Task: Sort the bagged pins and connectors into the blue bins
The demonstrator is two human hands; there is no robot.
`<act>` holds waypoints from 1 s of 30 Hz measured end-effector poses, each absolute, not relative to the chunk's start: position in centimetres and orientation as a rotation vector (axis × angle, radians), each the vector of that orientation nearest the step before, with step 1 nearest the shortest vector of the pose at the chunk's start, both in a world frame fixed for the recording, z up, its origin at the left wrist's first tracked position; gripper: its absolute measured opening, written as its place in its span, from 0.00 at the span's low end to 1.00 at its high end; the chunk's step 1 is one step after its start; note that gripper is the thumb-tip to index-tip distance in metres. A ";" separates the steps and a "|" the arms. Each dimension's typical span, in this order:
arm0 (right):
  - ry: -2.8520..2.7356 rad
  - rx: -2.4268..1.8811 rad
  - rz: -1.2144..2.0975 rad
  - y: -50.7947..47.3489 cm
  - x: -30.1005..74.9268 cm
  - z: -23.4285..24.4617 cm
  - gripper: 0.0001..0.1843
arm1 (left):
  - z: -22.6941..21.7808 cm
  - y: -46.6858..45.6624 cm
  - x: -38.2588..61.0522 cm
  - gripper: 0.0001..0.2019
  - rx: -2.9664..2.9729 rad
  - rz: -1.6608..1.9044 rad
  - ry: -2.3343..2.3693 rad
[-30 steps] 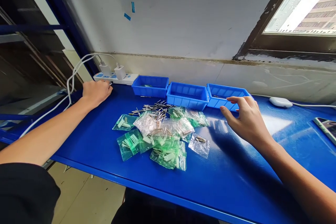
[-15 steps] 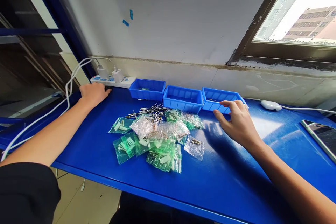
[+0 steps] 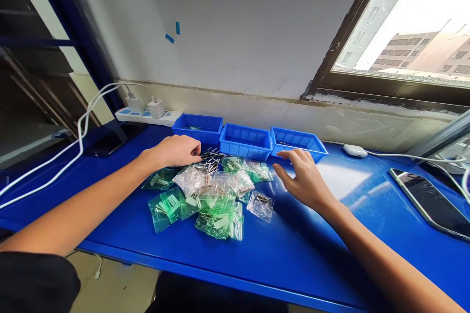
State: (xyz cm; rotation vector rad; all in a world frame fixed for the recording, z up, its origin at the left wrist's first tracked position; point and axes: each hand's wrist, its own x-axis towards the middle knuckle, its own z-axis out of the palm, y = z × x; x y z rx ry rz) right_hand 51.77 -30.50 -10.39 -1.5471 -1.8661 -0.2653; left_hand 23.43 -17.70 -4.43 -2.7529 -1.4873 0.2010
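My left hand (image 3: 174, 150) reaches in from the left, its fingers curled down at the edge of a heap of thin metal pins (image 3: 212, 161). Whatever those fingertips grip is hidden. In front of the pins lies a pile of small plastic packets, some clear (image 3: 191, 180), some green (image 3: 216, 220), with white pieces and metal pins inside. To the right of the pile, my right hand (image 3: 303, 178) hovers with thumb and fingers apart, nothing visible between them. It is just in front of the right blue bin (image 3: 299, 143), which holds a few thin pins.
A middle blue bin (image 3: 246, 141) and a left blue bin (image 3: 198, 127) stand in the same row against the wall. Behind my left arm is a power strip (image 3: 169, 117) with white chargers and cables. A white earphone case (image 3: 355, 150) and a phone (image 3: 428, 200) lie at right.
My left hand has moved right, from beside the power strip to the metal pins, and its fingers have curled. My right hand stays open near the right bin. The view has shifted slightly right.
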 end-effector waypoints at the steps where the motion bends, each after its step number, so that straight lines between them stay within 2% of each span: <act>1: -1.890 -1.536 -0.250 -30.6 51.6 -10.4 0.12 | -4.6 -17.6 23.6 0.12 -2.748 0.215 -1.456; 5: -1.946 -1.507 -0.190 -30.9 51.1 -10.2 0.11 | -4.8 -17.5 23.7 0.12 -2.703 0.124 -1.344; 9: -2.011 -1.491 -0.117 -31.3 50.4 -10.0 0.12 | -4.3 -18.9 24.5 0.16 -2.579 -0.020 -1.228; 14: -2.092 -1.469 -0.036 -31.8 48.9 -9.9 0.12 | -4.0 -21.7 27.4 0.24 -2.645 -0.016 -0.987; 20: -2.080 -1.413 -0.057 -32.0 48.1 -10.4 0.13 | -5.4 -24.2 29.5 0.16 -2.814 -0.253 -0.792; 24: -2.061 -1.313 -0.163 -32.1 47.8 -10.4 0.08 | -6.4 -25.1 29.3 0.09 -2.992 -0.377 -0.672; 26: -2.066 -1.247 -0.214 -32.3 47.5 -10.1 0.04 | -6.8 -25.4 29.2 0.08 -3.054 -0.447 -0.613; 30: -2.063 -1.196 -0.303 -32.6 47.0 -9.8 0.06 | -7.2 -25.6 29.3 0.11 -3.163 -0.578 -0.599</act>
